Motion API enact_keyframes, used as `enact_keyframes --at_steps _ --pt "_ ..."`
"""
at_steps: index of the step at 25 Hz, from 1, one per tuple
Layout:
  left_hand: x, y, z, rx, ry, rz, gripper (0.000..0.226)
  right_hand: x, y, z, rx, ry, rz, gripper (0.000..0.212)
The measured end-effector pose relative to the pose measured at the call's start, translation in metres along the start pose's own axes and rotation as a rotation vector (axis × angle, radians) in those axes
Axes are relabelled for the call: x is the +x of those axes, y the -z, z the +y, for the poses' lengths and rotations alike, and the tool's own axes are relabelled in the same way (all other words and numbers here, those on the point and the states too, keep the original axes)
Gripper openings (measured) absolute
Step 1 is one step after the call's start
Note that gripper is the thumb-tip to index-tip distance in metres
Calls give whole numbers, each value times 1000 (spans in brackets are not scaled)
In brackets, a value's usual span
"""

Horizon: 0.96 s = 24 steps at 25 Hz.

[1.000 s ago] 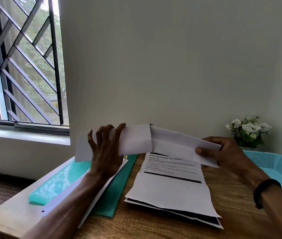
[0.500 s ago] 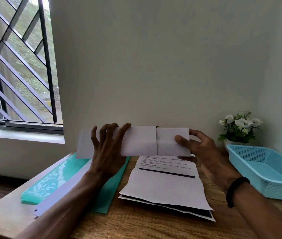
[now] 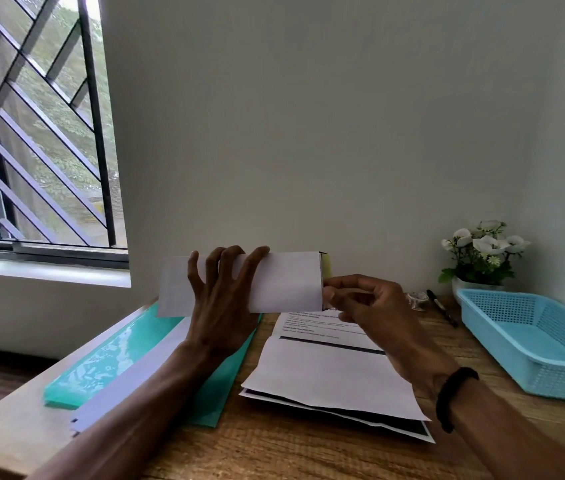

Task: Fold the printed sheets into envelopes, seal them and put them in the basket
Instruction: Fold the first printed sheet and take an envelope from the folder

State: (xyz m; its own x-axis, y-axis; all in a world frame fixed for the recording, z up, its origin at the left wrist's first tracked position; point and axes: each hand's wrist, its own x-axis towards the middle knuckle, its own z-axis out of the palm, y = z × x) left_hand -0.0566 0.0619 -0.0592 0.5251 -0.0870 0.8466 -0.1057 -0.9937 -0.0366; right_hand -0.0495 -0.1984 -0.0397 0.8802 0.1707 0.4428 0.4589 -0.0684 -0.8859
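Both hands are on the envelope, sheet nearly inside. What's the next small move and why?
Probably push the last of the sheet home with the right hand, whose fingers sit at the envelope's open right end. The left hand grips the envelope in the air, a strip of the flap's inside shows at that end, and the basket looks empty.

one basket [image 3: 530, 344], one pen [image 3: 442, 308], two hands.
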Motion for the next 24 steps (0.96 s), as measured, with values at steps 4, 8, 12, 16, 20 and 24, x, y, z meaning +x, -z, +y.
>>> enact_keyframes --at_steps 4,8,12,16,20,24 --pt "1 2 6 -10 -14 19 102 -6 -6 -4 -58 14 -87 34" --pt "2 6 21 -17 -47 46 96 -15 -10 -11 4 -8 -207 35" --pt "2 7 28 -7 -67 48 92 -15 -9 -8 48 -43 -237 31" --pt "3 8 27 30 -137 24 97 -3 -3 2 281 -101 -65 20" --pt "29 50 47 -17 -196 -264 122 11 19 6 519 -162 93 19" --pt "61 62 82 -520 214 -798 104 17 32 14 589 -285 165 41"
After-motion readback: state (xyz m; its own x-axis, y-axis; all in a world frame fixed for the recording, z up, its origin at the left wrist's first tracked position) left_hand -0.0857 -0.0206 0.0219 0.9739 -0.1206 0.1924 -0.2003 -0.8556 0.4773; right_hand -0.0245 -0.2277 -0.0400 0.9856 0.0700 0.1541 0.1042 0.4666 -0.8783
